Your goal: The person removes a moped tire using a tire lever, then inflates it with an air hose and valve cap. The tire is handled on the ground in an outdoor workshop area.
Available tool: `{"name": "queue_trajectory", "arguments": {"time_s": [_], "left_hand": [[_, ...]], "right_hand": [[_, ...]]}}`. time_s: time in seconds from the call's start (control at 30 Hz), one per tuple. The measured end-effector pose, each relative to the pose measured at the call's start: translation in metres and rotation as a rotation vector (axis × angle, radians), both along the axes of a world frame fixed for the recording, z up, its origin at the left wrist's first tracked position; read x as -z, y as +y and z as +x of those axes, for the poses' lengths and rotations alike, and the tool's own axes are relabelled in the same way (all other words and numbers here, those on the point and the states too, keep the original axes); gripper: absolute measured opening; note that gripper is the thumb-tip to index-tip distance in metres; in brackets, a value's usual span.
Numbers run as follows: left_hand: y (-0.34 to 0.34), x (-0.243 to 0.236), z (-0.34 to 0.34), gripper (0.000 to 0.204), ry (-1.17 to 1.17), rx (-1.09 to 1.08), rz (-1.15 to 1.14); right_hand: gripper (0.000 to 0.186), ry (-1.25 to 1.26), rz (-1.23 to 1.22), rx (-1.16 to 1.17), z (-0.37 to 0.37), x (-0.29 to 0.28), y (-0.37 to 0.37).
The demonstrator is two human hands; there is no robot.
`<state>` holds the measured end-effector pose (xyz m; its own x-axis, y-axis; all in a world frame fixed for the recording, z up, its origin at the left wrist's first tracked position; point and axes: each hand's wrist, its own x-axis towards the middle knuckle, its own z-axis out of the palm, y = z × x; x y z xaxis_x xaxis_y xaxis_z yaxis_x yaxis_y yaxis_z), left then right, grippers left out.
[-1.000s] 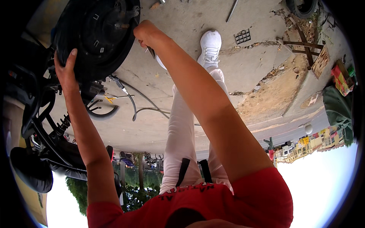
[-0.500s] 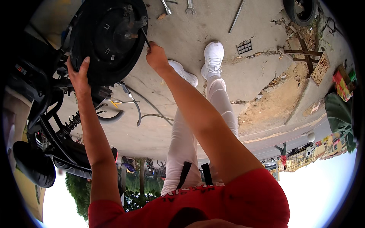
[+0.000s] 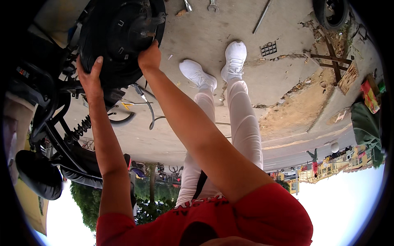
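The black wheel (image 3: pixel 110 41) is at the upper left of your view, face toward you, close beside the black vehicle frame (image 3: pixel 55 119) with its coil spring (image 3: pixel 83 128). Your left hand (image 3: pixel 90 80) is spread open against the wheel's near edge, thumb well apart from the fingers. Your right hand (image 3: pixel 150 58) is curled at the opposite edge, its thumb up near the hub bolt (image 3: pixel 148 34); its palm is turned away and the fingers are hidden, so I can't tell whether it holds a tool or only the rim. What supports the wheel is also hard to make out. If it's loose, uneven pressure from your two hands could make it tip or roll, and your left fingers, so near the frame, could be pinched. On the right, a slip could drive your knuckles into the bolt. Watch your footing too: the dark hose (image 3: pixel 152 117) trails across the ground behind your legs, and a step back could snag it. The open-end wrench (image 3: pixel 213 5) and thin metal rod (image 3: pixel 262 18) lie on the concrete beyond your white shoes (image 3: pixel 235 57), where a forward step might roll one underfoot.
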<state>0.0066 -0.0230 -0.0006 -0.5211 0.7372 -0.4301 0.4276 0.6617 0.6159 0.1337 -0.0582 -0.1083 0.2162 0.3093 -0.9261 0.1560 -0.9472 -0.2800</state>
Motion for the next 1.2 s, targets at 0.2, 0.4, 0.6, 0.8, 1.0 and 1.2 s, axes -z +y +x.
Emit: {"name": "queue_trajectory", "arguments": {"time_s": [0.2, 0.4, 0.6, 0.8, 1.0, 1.2], "left_hand": [[0.004, -0.005, 0.01, 0.082, -0.04, 0.026, 0.015], [0.008, -0.001, 0.009, 0.083, -0.021, 0.063, 0.032], [-0.005, 0.006, 0.004, 0.077, 0.076, 0.076, 0.129], [0.005, -0.002, 0.014, 0.076, 0.066, 0.02, 0.118], [-0.003, 0.023, -0.018, 0.079, 0.023, -0.169, 0.118], [0.002, 0.013, -0.011, 0.08, -0.035, -0.165, 0.078]], "right_hand": [[0.022, 0.225, -0.037, -0.044, 0.045, 0.053, 0.001], [0.019, 0.387, 0.06, -0.739, 0.08, 0.102, 0.01], [0.018, 0.12, 0.228, -1.541, 0.099, 0.001, 0.066], [0.019, 0.004, 0.619, -1.729, 0.201, 0.054, 0.065], [0.016, -0.326, 0.479, -1.614, 0.337, 0.123, 0.049], [0.03, -0.317, 0.395, -1.193, 0.279, 0.073, 0.009]]}}
